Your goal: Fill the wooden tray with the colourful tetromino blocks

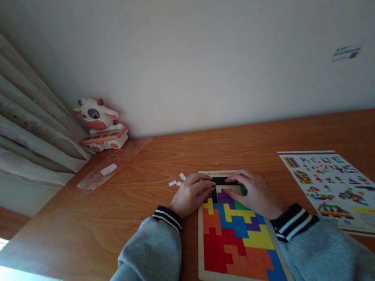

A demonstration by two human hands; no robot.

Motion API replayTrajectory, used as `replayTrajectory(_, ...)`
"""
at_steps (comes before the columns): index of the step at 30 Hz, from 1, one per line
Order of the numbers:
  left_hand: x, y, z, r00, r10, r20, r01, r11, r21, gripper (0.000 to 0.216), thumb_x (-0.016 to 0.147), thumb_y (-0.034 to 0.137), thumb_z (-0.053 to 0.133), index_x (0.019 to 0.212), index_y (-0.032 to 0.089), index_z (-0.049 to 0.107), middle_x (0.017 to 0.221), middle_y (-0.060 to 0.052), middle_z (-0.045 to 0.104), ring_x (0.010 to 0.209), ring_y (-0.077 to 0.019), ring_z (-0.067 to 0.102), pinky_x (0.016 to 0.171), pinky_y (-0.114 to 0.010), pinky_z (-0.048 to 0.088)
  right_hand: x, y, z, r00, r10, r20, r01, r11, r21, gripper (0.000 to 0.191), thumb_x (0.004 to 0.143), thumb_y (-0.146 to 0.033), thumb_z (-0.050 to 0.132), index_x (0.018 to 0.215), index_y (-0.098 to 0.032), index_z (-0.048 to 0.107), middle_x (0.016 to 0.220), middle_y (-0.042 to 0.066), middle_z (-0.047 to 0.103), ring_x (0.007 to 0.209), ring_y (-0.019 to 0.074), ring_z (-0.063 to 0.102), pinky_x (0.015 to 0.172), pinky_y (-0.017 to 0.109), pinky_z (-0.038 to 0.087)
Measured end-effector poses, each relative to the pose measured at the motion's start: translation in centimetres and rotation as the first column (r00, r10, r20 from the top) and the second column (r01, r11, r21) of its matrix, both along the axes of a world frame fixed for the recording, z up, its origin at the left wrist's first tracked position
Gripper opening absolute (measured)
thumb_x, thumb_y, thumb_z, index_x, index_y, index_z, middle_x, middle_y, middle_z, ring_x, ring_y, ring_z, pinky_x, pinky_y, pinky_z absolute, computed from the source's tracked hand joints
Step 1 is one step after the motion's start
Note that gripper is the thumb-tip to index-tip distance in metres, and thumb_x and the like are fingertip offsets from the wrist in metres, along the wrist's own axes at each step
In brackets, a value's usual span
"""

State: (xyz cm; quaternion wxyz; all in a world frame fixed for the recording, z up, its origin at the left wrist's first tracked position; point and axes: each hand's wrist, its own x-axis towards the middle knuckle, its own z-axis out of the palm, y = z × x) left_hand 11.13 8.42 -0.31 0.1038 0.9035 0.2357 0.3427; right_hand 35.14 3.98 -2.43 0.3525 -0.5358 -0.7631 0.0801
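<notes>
A wooden puzzle tray (201, 259) lies in front of me, filled mostly with coloured block pieces in red, orange, yellow, blue, green and purple. At its top end are a black area (219, 182) and a pale patch (227, 186); I cannot tell which is a piece and which is bare floor. My left hand (194, 193) rests over the tray's upper left corner, fingers extended toward the black area. Across from it, my right hand (255, 195) has thumb and fingers apart, the thumb by a purple piece (225, 197). It partly covers a green piece (243, 189).
Small white scraps (177, 181) lie beyond my left hand. To the right is a printed sheet of block designs (348, 189). A clear plastic wrapper (93, 180) and a cow toy with a keyboard (101, 125) are at the far left, near a curtain (3, 105). A wall stands behind the table.
</notes>
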Motion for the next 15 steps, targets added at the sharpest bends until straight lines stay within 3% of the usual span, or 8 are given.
replayTrajectory(15, 1.4, -0.8, 0.3, 0.990, -0.014, 0.138, 0.019, 0.999, -0.036, 0.015, 0.095, 0.027, 0.060, 0.102, 0.017, 0.069, 0.109, -0.010, 0.066, 0.104, -0.0185, 0.064, 0.093, -0.033, 0.055, 0.0, 0.2, 0.0, 0.999, 0.046, 0.027, -0.047, 0.998, 0.032, 0.022, 0.087, -0.044, 0.066, 0.094, -0.024, 0.070, 0.097, 0.007, 0.070, 0.094, 0.0252, 0.064, 0.085, 0.041, 0.051)
